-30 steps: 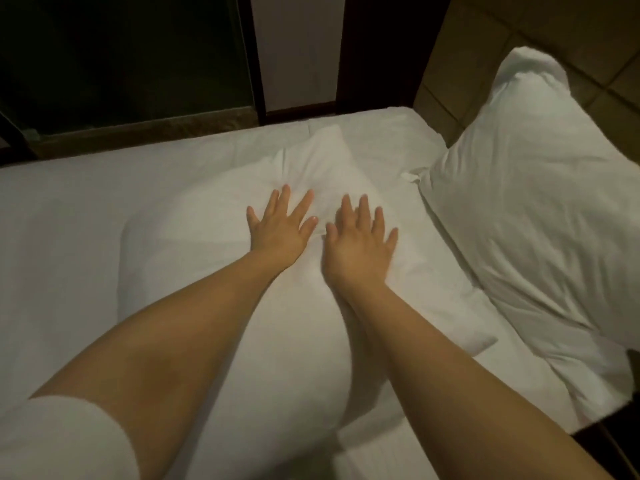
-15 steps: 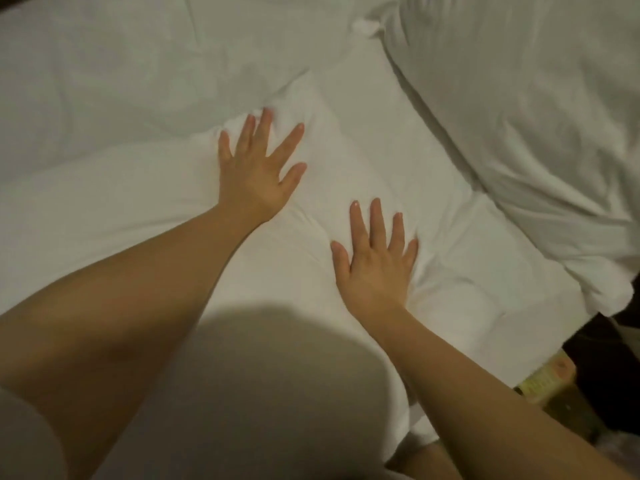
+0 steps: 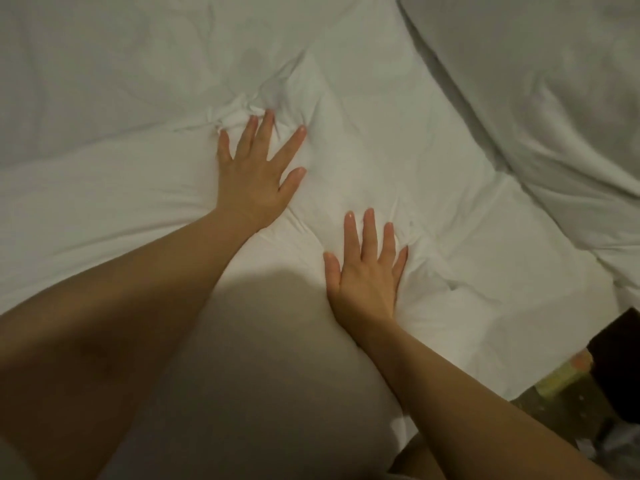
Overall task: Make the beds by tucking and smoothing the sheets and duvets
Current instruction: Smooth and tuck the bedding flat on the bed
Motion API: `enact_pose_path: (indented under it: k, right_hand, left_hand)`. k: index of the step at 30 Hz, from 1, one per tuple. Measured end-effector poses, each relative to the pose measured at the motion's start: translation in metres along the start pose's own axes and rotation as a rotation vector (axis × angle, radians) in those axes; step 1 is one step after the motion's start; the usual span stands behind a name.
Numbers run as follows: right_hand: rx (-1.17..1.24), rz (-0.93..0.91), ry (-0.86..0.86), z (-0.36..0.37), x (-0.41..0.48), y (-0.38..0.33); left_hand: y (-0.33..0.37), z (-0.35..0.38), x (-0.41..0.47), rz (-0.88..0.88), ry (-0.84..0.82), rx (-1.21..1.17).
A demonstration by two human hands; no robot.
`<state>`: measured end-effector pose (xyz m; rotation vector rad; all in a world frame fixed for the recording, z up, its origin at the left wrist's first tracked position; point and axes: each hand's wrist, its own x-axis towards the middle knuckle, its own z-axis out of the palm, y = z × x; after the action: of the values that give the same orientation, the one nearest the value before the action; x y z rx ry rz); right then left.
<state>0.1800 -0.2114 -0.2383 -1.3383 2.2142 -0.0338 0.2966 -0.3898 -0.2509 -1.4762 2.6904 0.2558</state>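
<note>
At frame centre, left hand (image 3: 254, 181) and right hand (image 3: 367, 275) lie flat, fingers spread, pressing the pillow (image 3: 363, 174) — gripping nothing. Sheet (image 3: 104, 57) lies at 10 o'clock, second pillow (image 3: 540, 98) at 2. Smoothing step; next likely needs an outward sweep over creases (image 3: 239, 114) bunched at 12 of the left hand.

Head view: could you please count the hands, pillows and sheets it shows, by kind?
Hands: 2 (left hand, right hand)
Pillows: 2 (pressed pillow, right pillow)
Sheets: 1 (sheet)
Total: 5
</note>
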Motion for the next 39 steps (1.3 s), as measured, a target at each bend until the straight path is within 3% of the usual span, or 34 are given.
enact_pose_path:
  k: [5,10,13,16,18,21,32,39]
  right_hand:
    - [-0.06,-0.045,0.108,-0.02,-0.027,-0.01]
    - [0.021,-0.086,0.157,-0.057,-0.057,-0.066]
    - [0.05,-0.331,0.199,-0.066,-0.089,-0.126]
    - [-0.076,-0.589,0.215,-0.05,-0.114,-0.178]
    - [-0.162,-0.666,0.189,-0.032,-0.118,-0.195]
    - [-0.236,-0.629,0.161,-0.004,-0.109,-0.192]
    - [-0.341,-0.621,0.143,0.022,-0.099,-0.171]
    - [-0.211,-0.62,0.197,0.002,-0.152,-0.153]
  left_hand:
    - [0.016,-0.048,-0.048,-0.125,0.071,-0.01]
    - [-0.004,-0.097,-0.146,-0.386,0.133,0.009]
    - [-0.038,-0.115,-0.195,-0.632,0.095,0.023]
    - [-0.08,-0.123,-0.235,-0.889,0.094,-0.042]
    - [-0.1,-0.118,-0.254,-0.986,0.103,-0.135]
    - [-0.105,-0.1,-0.261,-1.002,0.136,-0.245]
    - [-0.096,-0.062,-0.255,-0.952,0.196,-0.149]
    - [-0.015,-0.076,-0.329,-0.801,0.165,-0.185]
